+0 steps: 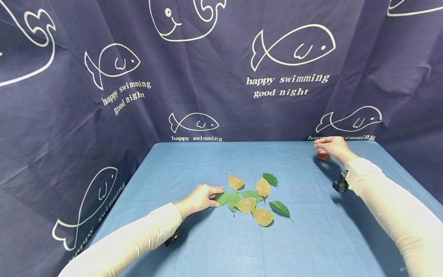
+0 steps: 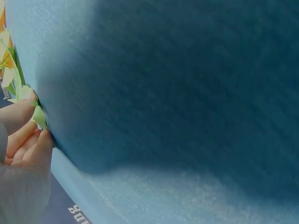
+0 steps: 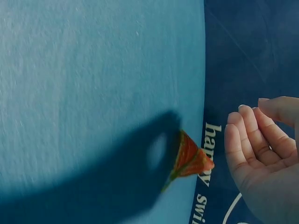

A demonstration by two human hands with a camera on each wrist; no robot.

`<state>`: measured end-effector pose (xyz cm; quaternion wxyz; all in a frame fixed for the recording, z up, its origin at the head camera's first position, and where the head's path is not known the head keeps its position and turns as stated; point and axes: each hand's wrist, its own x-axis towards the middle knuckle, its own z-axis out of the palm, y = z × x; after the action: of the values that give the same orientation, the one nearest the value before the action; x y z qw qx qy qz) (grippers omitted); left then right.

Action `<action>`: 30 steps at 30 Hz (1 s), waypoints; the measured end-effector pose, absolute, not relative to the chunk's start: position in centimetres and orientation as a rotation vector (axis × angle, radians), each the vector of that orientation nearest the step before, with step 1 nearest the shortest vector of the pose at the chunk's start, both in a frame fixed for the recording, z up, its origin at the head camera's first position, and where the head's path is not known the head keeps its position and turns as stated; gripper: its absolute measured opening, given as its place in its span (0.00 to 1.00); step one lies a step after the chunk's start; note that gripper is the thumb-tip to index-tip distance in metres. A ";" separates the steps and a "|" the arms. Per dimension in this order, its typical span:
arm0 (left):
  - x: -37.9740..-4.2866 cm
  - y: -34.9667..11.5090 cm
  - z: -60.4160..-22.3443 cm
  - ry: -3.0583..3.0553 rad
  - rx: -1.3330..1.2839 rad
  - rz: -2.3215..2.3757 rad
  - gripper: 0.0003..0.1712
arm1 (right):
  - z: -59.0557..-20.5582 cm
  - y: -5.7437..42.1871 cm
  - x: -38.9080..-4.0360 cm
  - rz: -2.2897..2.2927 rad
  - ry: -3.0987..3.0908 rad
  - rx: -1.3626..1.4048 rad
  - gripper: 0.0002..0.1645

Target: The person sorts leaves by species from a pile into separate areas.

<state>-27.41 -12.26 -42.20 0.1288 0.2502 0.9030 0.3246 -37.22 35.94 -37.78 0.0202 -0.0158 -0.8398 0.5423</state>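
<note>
My left hand (image 1: 200,199) is at the left end of a cluster of leaves, its thumb and fingers pinching a green leaf (image 1: 222,198). In the left wrist view that green leaf (image 2: 40,116) shows between the fingertips. Far to the right, my right hand (image 1: 333,148) hovers near the back edge with loosely bent fingers and nothing between them. A reddish-orange leaf (image 1: 323,156) is just below it. From the right wrist, this curled red leaf (image 3: 190,161) shows apart from the fingers, beside the hand's shadow.
Several yellowish leaves (image 1: 263,217) and green leaves (image 1: 279,208) lie loosely together, some overlapping, mid-table. A blue cloth (image 1: 194,161) covers the table. Dark blue curtains (image 1: 235,111) with white fish prints stand behind and at the sides.
</note>
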 end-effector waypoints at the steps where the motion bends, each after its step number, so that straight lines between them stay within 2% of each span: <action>1: -27.4 -12.2 -42.2 2.619 0.714 0.962 0.31 | -37.8 35.7 -37.2 1.695 -2.612 -0.054 0.11; 9: -27.2 -12.0 -42.1 2.603 0.683 1.053 0.30 | -38.1 34.8 -37.3 1.817 -2.638 -0.059 0.16; 14: -27.2 -12.1 -42.6 2.618 0.712 1.077 0.30 | -38.7 34.4 -37.3 1.786 -2.655 0.004 0.06; 21: -27.3 -12.3 -42.9 2.652 0.758 1.050 0.30 | -39.0 33.6 -37.0 1.722 -2.685 0.051 0.23; 30: -27.3 -12.3 -42.7 2.653 0.768 1.068 0.32 | -39.3 32.7 -37.1 1.744 -2.686 0.104 0.25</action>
<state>-27.34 -12.34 -42.72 0.0898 0.2582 0.8923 0.3592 -37.11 32.68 -39.32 -0.0313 0.0325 -0.8379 0.5440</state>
